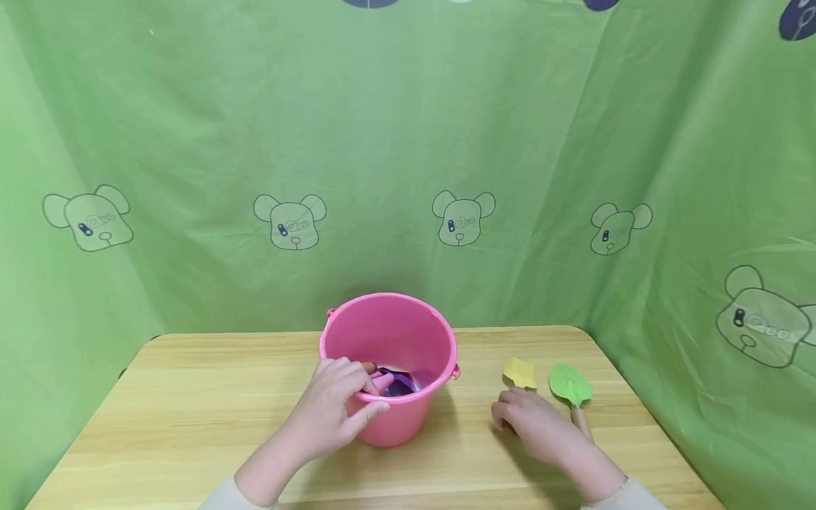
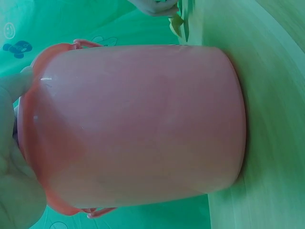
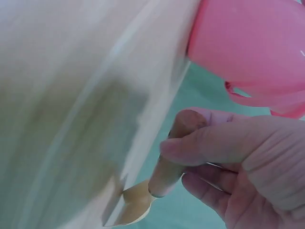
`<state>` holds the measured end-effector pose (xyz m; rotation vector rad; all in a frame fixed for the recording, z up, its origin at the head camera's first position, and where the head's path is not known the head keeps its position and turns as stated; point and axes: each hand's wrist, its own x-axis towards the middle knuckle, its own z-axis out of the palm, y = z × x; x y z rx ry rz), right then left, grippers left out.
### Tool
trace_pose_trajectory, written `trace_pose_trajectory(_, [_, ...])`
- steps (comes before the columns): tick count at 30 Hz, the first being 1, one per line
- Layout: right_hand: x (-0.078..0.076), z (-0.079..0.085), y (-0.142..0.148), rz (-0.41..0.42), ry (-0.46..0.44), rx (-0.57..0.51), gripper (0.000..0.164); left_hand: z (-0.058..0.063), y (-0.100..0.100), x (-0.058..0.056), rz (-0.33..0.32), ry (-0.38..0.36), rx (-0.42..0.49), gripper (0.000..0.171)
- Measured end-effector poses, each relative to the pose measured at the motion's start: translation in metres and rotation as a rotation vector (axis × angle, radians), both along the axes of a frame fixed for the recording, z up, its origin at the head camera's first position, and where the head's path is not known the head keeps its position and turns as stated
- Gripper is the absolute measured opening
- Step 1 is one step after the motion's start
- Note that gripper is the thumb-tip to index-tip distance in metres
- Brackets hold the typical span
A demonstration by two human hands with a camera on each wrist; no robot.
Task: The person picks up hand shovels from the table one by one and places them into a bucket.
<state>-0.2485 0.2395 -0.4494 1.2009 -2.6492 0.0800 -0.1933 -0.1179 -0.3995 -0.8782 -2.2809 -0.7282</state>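
A pink bucket [image 1: 390, 425] stands upright on the table, and my left hand [image 1: 325, 407] grips its near rim with the thumb outside and the fingers over the edge. In the left wrist view the bucket wall [image 2: 143, 124] fills most of the picture. Inside lie a purple and dark item [image 1: 401, 384], a pink piece and a brown end, partly hidden by the fingers. To the right of the bucket, my right hand [image 1: 535, 425] pinches the wooden handle [image 3: 167, 179] of a small yellow shovel [image 1: 520, 372]. Its blade touches or nearly touches the tabletop.
A green shovel [image 1: 569, 384] with a wooden handle lies on the table just right of my right hand. The light wooden table [image 1: 210, 397] has its far edge against a green curtain [image 1: 382, 142] printed with bear heads, which also hangs at both sides.
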Motion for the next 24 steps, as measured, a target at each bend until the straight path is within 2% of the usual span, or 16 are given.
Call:
trace_pose_trajectory(12, [0.002,0.017,-0.011,0.035,-0.029,-0.115,0.033,0.000,-0.001,0.000,0.000,0.011,0.000,0.021])
trace_pose_trajectory(24, [0.000,0.027,-0.018,0.059,0.006,-0.185,0.024,0.000,-0.001,0.000,0.002,-0.003,-0.001,0.022])
